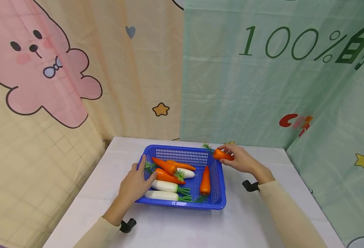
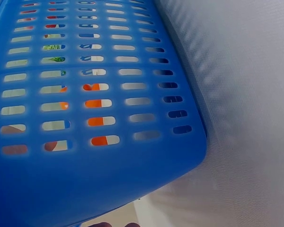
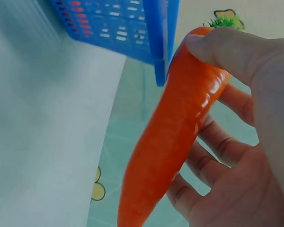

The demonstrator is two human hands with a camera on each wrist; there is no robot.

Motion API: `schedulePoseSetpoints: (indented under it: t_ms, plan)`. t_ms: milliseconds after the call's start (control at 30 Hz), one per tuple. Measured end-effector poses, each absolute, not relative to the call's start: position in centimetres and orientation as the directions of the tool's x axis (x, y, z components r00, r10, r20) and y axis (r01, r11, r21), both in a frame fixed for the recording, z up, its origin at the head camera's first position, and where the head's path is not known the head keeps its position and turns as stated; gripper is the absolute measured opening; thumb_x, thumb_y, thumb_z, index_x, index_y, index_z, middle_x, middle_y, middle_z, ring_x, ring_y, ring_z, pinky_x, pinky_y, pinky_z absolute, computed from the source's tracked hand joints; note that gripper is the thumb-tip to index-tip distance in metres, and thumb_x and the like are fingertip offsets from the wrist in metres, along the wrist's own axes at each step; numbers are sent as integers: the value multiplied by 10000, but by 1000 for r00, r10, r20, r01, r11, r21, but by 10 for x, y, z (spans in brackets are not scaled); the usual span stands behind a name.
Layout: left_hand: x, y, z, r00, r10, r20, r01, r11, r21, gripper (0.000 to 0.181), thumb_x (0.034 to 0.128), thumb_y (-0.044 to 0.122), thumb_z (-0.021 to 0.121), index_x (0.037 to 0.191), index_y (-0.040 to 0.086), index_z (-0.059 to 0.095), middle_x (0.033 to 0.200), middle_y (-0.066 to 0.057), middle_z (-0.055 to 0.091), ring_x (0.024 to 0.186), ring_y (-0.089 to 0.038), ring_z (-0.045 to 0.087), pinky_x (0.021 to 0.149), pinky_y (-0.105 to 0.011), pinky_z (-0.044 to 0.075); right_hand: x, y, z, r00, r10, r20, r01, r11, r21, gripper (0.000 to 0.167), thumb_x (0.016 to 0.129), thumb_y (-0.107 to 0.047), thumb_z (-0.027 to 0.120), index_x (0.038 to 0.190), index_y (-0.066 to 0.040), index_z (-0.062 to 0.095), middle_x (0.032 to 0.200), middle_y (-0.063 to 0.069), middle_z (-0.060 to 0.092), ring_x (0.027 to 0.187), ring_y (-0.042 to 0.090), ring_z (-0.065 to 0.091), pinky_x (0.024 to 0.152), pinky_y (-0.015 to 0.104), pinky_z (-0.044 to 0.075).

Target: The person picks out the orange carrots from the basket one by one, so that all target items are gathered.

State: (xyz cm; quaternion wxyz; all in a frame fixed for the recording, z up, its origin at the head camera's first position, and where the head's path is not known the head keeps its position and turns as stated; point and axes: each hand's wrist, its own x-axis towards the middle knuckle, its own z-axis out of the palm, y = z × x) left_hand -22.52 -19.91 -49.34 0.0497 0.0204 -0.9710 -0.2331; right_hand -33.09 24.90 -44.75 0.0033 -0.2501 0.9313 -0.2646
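Observation:
A blue plastic basket (image 1: 182, 204) sits on the white table. Inside lie orange carrots, among them an upright-lying one (image 1: 205, 181) at the right side, and white radishes with green tops, such as the front radish (image 1: 161, 195). My left hand (image 1: 134, 183) holds the basket's left rim, thumb over the inside. In the left wrist view the basket's slotted wall (image 2: 104, 175) hides most of that hand. My right hand (image 1: 239, 158) grips a carrot (image 3: 170, 127) at the back right corner, just outside the rim, its leafy top (image 1: 207, 147) pointing left.
The white table (image 1: 250, 220) extends around the basket. Printed curtains (image 1: 231, 96) hang behind it and along both sides. A black wrist strap piece (image 1: 250, 186) sticks out by the right wrist, another (image 1: 128, 225) by the left.

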Motion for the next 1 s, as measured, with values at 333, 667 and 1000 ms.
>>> schedulePoseSetpoints:
  t_ms: [333, 667, 1000]
  plan:
    - [-224, -200, -495, -994, -70, 86, -24, 895, 445, 1018, 1122, 608, 680, 1860, 66, 237, 1635, -422, 548, 1187, -542, 773, 889, -646, 722, -348, 270, -460, -901, -405, 155, -424, 749, -509, 510, 1092, -185, 833, 1566, -77, 681, 1431, 255, 734, 1270, 452, 724, 1086, 672, 662]
    - [-226, -200, -494, -995, -82, 63, -45, 889, 455, 1059, 1114, 701, 631, 1867, 80, 219, 1670, -415, 518, 1262, -566, 749, 926, -657, 715, -364, 293, -487, -933, -335, 134, -355, 790, -500, 475, 1075, -128, 836, 1513, 10, 714, 1418, 325, 706, 1285, 517, 695, 1147, 725, 605]
    - [-225, -198, -494, -995, -79, 68, -39, 886, 462, 1059, 1113, 716, 620, 1867, 86, 227, 1671, -410, 518, 1279, -559, 743, 927, -650, 714, -369, 304, -509, -953, -303, 20, -281, 851, -443, 468, 1082, -69, 807, 1535, -1, 711, 1338, 302, 682, 1264, 495, 664, 1203, 754, 543]
